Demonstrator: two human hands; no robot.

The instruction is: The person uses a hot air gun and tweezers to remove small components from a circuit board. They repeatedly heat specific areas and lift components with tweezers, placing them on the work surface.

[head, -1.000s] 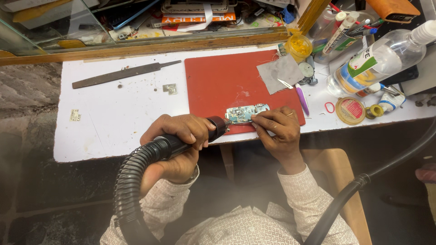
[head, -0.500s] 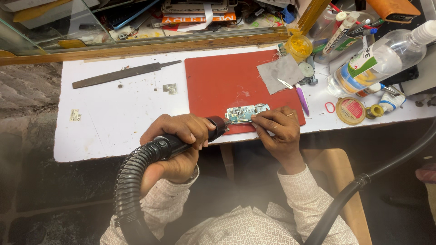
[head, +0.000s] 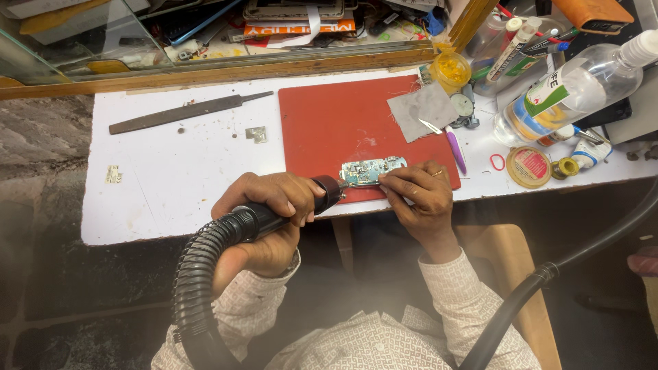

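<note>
White bench, red mat (head: 329,123): left hand (head: 271,205) still fisted round hose nozzle (head: 329,192); right hand (head: 418,195) fingertips still pinning circuit board (head: 372,170) at mat's near edge; nothing moved.

The person wears a long-sleeved shirt (head: 384,342) of pale cream cloth with a fine, small dotted pattern; both cuffs reach the wrists, the left hand (head: 264,205) and the right hand (head: 418,199) are bare, without gloves

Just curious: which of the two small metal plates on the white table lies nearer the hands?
The small metal plate beside the red mat; the other plate lies far left.
</note>
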